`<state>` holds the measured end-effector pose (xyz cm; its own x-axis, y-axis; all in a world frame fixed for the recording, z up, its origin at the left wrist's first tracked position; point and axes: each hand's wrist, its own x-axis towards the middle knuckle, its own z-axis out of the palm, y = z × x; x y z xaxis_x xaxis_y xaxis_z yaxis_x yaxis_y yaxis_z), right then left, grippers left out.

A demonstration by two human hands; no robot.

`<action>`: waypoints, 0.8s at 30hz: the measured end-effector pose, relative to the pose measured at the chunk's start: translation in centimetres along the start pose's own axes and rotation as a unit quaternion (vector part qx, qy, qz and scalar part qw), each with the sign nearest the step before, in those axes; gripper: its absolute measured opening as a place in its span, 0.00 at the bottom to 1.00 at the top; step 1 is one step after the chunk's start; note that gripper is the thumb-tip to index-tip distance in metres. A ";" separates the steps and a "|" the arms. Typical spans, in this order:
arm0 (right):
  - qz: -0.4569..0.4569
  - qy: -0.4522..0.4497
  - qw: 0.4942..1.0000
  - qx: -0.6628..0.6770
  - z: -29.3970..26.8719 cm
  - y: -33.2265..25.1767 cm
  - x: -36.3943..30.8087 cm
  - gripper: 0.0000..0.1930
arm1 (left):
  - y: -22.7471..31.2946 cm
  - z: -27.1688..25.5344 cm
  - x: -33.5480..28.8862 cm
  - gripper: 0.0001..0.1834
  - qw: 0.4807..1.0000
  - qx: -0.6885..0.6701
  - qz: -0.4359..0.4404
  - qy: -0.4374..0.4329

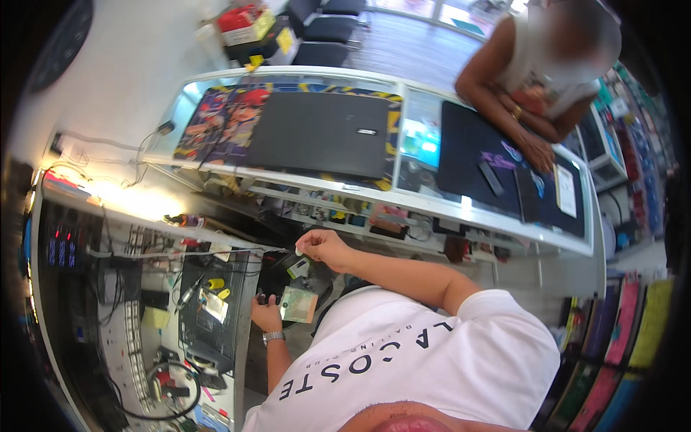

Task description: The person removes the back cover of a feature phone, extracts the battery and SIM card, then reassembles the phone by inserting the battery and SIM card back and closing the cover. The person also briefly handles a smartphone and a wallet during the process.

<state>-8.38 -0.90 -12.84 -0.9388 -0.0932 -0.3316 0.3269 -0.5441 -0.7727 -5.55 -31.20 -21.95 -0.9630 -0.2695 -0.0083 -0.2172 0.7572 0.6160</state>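
My right hand (325,249) reaches out over a dark bag or bin (270,277). Its fingers are pinched at a small pale item (299,250), too small to name. Lower down is my left hand (266,315), a metal watch (273,336) on its wrist. Its fingers curl by the dark edge; what they grip is hard to make out. Right beside it shows a green and orange paper slip (299,304), much like a banknote. A small white and green packet (298,268) lies in the dark space between both hands.
A closed dark laptop (320,133) lies on a colourful mat on the glass counter (425,198). Across it a person (543,79) leans by a black mat (461,147) with a phone (566,191). A cluttered workbench (162,324) with tools and cables stands left; shelves (612,338) stand right.
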 end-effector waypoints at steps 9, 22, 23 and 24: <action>-0.155 0.168 0.968 0.099 -7.8 -7.6 -11.1 0.06 | 24.5 1.4 -4.5 0.09 0.873 -0.390 0.132 -0.260; -0.309 0.301 0.902 0.035 -17.2 -16.2 -25.3 0.08 | 47.0 8.2 -16.7 0.10 0.721 -0.432 0.264 -0.472; -0.309 0.310 0.899 0.005 -17.6 -17.3 -26.1 0.08 | 47.8 8.6 -17.5 0.09 0.722 -0.433 0.275 -0.464; -0.308 0.318 0.896 -0.024 -18.2 -18.1 -26.8 0.08 | 48.6 8.9 -18.3 0.09 0.723 -0.434 0.286 -0.456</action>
<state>12.81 26.64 0.14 -0.6959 0.7153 -0.0628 -0.2144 -0.2905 -0.9326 0.06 15.88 1.11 -0.6474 0.7428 0.1709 0.0588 -0.1748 0.9828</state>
